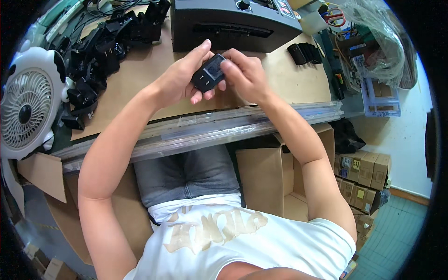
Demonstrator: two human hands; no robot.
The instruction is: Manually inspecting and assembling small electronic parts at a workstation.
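A white fan (25, 113) with a round grille stands at the left of the brown-topped desk (294, 84), and dark cables (105, 9) tangle near the far left corner. Over on the far right, red-handled scissors (335, 17) stand by a white cup (312, 22), near crumpled clear plastic (380, 35) and a blue crate (383, 113). Below the near edge, an open cardboard box (259, 175) sits to the right. Beyond it, a black bag (347, 135) lies beside stacked small cartons (366, 168), near a white wall (410, 135).
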